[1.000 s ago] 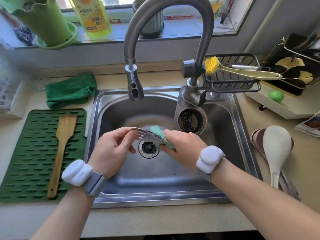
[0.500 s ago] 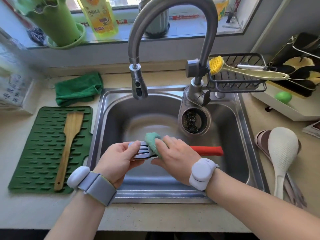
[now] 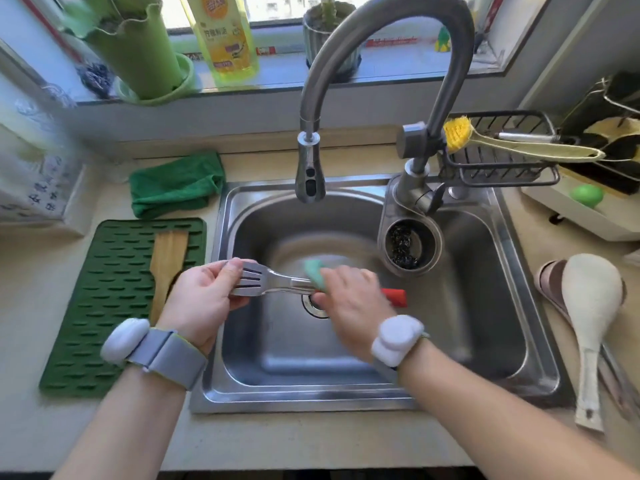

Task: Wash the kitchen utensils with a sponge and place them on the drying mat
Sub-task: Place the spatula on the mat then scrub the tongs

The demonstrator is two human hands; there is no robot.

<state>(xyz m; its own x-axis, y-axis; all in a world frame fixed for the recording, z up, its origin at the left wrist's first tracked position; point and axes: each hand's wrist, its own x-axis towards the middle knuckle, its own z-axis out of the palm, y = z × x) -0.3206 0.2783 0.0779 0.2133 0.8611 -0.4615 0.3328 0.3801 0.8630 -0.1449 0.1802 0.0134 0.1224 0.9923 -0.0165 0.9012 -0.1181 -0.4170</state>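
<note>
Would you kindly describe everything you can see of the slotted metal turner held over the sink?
The slotted metal turner looks like shiny steel, with a flat head cut by long slots, a slim metal neck and a red handle end showing past the right hand. It lies roughly level, head to the left, above the sink near the drain. The left hand pinches the head's edge. The right hand presses a green sponge against the neck; its grip hides the middle of the handle.
</note>
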